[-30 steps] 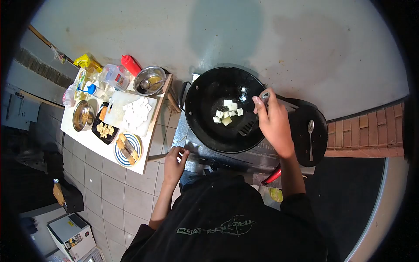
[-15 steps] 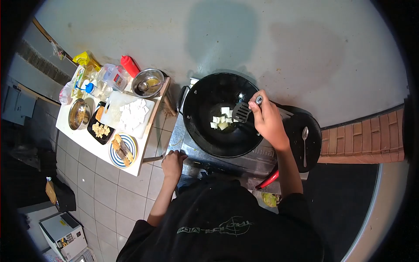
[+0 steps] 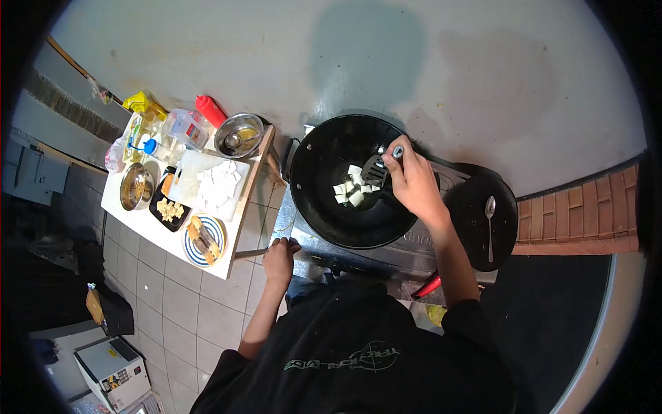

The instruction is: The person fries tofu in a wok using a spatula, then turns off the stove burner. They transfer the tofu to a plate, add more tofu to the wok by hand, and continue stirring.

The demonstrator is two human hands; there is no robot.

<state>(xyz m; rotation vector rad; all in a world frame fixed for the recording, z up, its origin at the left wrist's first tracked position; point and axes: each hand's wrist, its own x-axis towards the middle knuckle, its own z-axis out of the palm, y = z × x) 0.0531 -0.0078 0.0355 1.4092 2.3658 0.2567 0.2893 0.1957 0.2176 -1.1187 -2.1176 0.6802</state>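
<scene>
With your left hand (image 3: pixel 279 254) lying on the grey steel stove's (image 3: pixel 307 238) front edge, grip unclear, you are stirring white cubes (image 3: pixel 353 190) in the round black wok (image 3: pixel 331 155), black slotted spatula (image 3: pixel 373 170) clenched in your right hand (image 3: pixel 412 183); next, the blade needs to slide gently beneath them.

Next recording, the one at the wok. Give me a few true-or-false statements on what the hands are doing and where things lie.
1. The right hand has its grip on a spatula inside the wok. True.
2. The wok holds green leaves. False: it holds white cubes.
3. The left hand rests at the front edge of the stove. True.
4. The spoon lies in the wok. False: it lies on the round black pan beside it.
</scene>
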